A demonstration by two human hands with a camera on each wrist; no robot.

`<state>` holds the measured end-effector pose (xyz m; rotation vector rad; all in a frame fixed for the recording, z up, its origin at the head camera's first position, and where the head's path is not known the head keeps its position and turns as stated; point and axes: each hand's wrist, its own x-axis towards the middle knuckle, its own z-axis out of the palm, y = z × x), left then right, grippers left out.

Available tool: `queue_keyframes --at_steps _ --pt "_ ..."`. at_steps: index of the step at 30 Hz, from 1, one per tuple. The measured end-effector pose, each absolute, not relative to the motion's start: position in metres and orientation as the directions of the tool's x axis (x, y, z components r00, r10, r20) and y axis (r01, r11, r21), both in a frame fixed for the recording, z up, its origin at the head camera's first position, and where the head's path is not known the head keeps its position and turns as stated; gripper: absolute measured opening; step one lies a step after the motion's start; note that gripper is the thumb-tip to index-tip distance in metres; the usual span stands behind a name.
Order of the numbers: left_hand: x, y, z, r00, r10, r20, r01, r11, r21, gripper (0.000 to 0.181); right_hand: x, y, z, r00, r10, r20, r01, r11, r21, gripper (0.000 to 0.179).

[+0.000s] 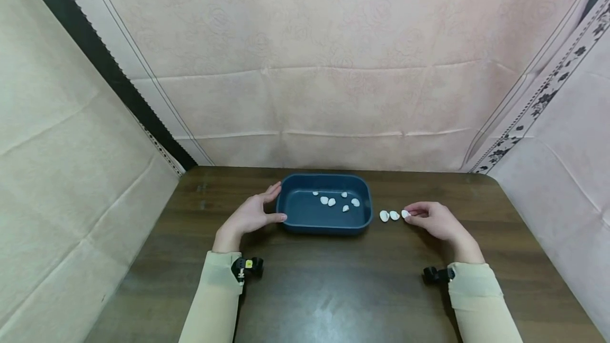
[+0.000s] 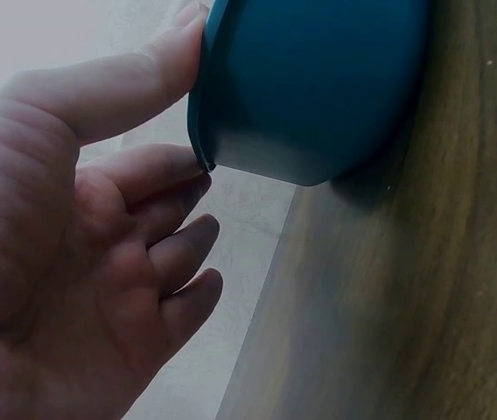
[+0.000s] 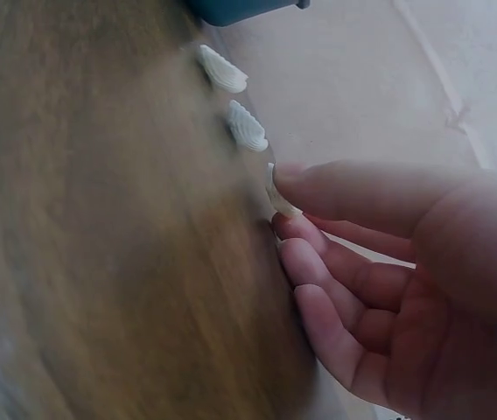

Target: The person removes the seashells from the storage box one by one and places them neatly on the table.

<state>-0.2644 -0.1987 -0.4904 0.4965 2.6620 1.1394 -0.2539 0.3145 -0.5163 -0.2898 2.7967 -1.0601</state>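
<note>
A dark blue rectangular tray sits on the table with several small white seashells inside. My left hand is at its left end, thumb and fingers spread apart and touching the rim. Right of the tray, two white seashells, one nearer the tray and one beside it, lie in a row on the wood. At the row's right end my right hand pinches a third white seashell between thumb and fingertips, close to the tabletop. The right wrist view shows ridges on the shells.
The brown wooden table extends toward me in front of the tray. A pale cloth hangs behind its back edge, with more cloth along the left and right sides. A small black camera is strapped to each wrist.
</note>
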Motion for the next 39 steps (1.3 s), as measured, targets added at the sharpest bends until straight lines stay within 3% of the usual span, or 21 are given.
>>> queue_keyframes --at_steps 39 --pt "-0.2640 -0.1986 -0.4906 -0.921 0.384 -0.061 0.230 0.663 0.712 0.090 -0.2556 0.3133 -0.5213 -0.976 -0.207 -0.073 -0.097 0.703 -0.705 0.041"
